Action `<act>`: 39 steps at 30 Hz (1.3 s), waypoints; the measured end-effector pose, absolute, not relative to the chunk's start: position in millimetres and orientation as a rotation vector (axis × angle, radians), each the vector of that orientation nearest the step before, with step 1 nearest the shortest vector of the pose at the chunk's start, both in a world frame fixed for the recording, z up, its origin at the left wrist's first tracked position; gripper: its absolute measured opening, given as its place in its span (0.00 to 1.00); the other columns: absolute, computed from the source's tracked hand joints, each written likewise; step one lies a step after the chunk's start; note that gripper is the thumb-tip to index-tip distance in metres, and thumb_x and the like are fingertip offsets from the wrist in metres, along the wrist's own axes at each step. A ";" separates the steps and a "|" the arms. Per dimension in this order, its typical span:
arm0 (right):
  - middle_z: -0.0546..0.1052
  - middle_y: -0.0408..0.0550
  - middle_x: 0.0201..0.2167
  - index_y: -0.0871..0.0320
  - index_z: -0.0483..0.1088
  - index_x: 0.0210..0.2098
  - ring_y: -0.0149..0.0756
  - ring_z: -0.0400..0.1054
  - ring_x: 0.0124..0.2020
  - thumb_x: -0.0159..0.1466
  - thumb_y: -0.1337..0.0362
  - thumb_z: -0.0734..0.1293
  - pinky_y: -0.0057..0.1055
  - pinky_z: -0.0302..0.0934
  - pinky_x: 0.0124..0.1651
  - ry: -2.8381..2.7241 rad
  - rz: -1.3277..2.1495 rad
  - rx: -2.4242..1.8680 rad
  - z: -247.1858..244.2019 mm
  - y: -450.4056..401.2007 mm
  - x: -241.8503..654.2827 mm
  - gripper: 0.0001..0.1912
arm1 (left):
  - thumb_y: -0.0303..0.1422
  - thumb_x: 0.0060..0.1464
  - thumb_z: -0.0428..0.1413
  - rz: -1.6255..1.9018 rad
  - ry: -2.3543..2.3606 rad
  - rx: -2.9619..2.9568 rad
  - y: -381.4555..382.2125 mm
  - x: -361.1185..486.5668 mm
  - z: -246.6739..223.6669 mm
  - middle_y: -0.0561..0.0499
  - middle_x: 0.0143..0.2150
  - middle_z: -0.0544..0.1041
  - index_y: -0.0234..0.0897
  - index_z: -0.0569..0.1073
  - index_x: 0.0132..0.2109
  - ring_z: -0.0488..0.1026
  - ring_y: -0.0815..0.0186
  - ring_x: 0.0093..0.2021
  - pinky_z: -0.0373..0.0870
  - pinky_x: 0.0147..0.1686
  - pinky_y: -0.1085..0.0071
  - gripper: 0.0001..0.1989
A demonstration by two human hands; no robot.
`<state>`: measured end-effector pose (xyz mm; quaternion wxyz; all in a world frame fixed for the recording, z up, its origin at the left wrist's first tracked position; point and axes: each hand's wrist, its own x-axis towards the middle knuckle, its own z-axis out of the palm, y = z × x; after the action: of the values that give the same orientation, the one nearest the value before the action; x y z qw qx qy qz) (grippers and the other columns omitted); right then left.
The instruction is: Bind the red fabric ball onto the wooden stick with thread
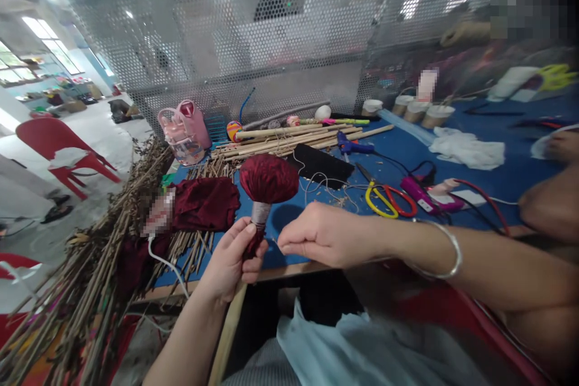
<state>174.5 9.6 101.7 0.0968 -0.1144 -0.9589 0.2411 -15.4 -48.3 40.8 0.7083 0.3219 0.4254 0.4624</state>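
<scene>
My left hand (235,253) is closed around the gathered lower end of a dark red cloth bundle (269,178). Its top is a round, wrinkled ball, upright, and grey thread (260,215) is wound about its neck. Just right of the neck, apart from the bundle, my right hand (312,235) is closed in a pinch; what it grips is too small to make out. More dark red cloth (205,204) lies on the table to the left, beside a phone-like object (159,212) with a white cable.
Scissors (389,200), a blue glue gun (355,143), black cloth (322,166), wooden sticks (289,134) and a purple power strip (425,196) lie on the blue table. Dry twigs (90,289) crowd the left edge. Another person's arm (549,199) rests at right. A mesh panel (253,42) stands behind.
</scene>
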 end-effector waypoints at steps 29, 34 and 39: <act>0.75 0.49 0.22 0.58 0.76 0.29 0.38 0.69 0.29 0.52 0.68 0.64 0.30 0.54 0.28 -3.185 -0.419 -0.249 124.4 44.7 110.8 0.08 | 0.43 0.52 0.55 0.763 0.874 0.627 -53.4 7.8 28.0 0.62 0.21 0.61 0.44 0.57 0.41 0.44 0.83 0.12 0.40 0.12 0.86 0.16; 0.75 0.51 0.22 0.60 0.75 0.26 0.38 0.70 0.28 0.48 0.70 0.68 0.30 0.57 0.28 -3.334 -0.298 -0.372 106.1 33.5 99.1 0.05 | 0.51 0.50 0.53 0.756 1.111 0.739 -57.0 20.9 16.4 0.62 0.18 0.59 0.40 0.60 0.37 0.48 0.80 0.12 0.42 0.12 0.84 0.19; 0.75 0.46 0.22 0.60 0.76 0.25 0.34 0.68 0.28 0.47 0.71 0.70 0.29 0.57 0.32 -3.357 -0.049 -0.393 126.8 59.0 101.9 0.05 | 0.50 0.52 0.50 0.695 1.071 0.736 -62.6 23.2 10.3 0.63 0.17 0.57 0.41 0.58 0.34 0.44 0.80 0.12 0.40 0.11 0.83 0.17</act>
<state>101.9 59.0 126.8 -0.1191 -0.1153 -0.9861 -0.0143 23.2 -62.6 10.3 0.7408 0.3354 0.4883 0.3168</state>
